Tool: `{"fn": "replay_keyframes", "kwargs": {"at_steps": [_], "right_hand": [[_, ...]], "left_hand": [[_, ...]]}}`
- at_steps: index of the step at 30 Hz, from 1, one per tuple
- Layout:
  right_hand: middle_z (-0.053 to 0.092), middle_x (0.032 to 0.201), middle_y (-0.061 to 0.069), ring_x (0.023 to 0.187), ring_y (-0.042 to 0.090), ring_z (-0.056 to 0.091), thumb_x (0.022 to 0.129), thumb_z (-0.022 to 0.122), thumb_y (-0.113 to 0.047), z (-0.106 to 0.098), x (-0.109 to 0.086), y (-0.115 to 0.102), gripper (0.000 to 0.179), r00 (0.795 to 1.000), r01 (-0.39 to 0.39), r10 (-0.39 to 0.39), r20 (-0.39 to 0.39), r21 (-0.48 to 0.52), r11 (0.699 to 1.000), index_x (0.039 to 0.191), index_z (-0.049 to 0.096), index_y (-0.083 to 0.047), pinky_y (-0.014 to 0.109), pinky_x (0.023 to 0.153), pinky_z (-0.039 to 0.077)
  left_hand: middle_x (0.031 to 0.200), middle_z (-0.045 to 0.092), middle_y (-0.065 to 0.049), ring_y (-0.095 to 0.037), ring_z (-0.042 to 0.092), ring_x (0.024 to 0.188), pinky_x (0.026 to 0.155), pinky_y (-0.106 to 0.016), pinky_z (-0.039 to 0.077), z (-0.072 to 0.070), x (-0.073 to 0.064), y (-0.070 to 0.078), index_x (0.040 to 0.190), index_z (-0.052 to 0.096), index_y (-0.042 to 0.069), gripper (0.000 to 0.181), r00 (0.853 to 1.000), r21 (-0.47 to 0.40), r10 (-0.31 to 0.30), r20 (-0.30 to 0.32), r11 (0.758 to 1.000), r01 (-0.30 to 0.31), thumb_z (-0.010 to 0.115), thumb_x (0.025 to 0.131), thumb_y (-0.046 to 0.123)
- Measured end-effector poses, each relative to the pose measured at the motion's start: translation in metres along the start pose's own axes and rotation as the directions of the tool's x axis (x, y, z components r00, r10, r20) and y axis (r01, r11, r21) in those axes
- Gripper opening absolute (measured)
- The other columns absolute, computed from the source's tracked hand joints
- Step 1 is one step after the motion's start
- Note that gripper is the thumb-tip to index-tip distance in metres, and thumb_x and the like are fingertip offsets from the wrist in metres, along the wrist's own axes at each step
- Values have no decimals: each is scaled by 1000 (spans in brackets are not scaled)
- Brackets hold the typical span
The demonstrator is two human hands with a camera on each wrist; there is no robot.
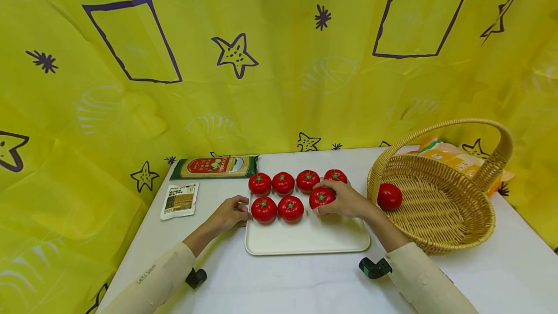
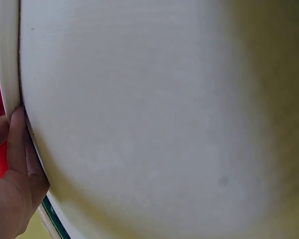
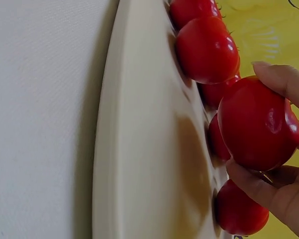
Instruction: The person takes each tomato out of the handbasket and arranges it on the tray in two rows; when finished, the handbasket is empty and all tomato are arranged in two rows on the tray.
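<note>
My right hand [image 1: 344, 199] grips a red tomato [image 1: 321, 198] with a green stem, over the right half of a cream tray [image 1: 305, 241]. In the right wrist view, thumb and fingers curl round this tomato [image 3: 256, 124], and a gap and shadow show between it and the tray. Several more tomatoes sit on the tray in two rows, such as a front-row tomato [image 1: 264, 210] and a back-row tomato [image 1: 283, 183]. My left hand [image 1: 231, 213] pinches the tray's left rim [image 2: 9, 59], thumb on the inner side and fingers outside.
A wicker basket [image 1: 453, 242] with a tall handle stands at the right, one tomato [image 1: 389, 196] inside it. Behind it lies an orange bag [image 1: 457, 156]. A green-and-gold packet [image 1: 213, 167] and a small white sachet [image 1: 179, 201] lie at the left. A yellow curtain [image 1: 279, 86] hangs behind.
</note>
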State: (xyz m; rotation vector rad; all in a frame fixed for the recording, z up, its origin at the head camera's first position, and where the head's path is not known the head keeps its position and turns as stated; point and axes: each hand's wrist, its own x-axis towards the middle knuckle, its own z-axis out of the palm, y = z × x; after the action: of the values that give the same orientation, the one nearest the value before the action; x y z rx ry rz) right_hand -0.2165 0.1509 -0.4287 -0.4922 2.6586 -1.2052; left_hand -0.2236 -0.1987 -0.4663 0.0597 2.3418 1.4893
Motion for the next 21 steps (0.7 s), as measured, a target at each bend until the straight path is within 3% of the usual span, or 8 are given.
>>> {"fn": "replay_keyframes", "kwargs": {"at_steps": [10, 21], "right_hand": [[60, 130, 22, 115, 40, 56, 76, 87, -33, 3, 5, 2, 65, 999, -27, 28, 16, -40, 999, 132, 62, -11, 56, 93, 55], [62, 127, 19, 113, 36, 58, 74, 89, -29, 9, 6, 4, 58, 999, -29, 30, 31, -53, 998, 124, 64, -12, 56, 96, 53]], "left_hand": [[93, 55, -9, -16, 60, 78, 69, -29, 61, 1, -2, 2, 130, 54, -5, 44, 999, 29, -24, -23, 999, 25, 68, 88, -2], [92, 55, -9, -15, 59, 77, 68, -27, 61, 1, 1, -1, 129, 54, -6, 45, 1000, 10, -14, -25, 1000, 14, 67, 86, -4]]}}
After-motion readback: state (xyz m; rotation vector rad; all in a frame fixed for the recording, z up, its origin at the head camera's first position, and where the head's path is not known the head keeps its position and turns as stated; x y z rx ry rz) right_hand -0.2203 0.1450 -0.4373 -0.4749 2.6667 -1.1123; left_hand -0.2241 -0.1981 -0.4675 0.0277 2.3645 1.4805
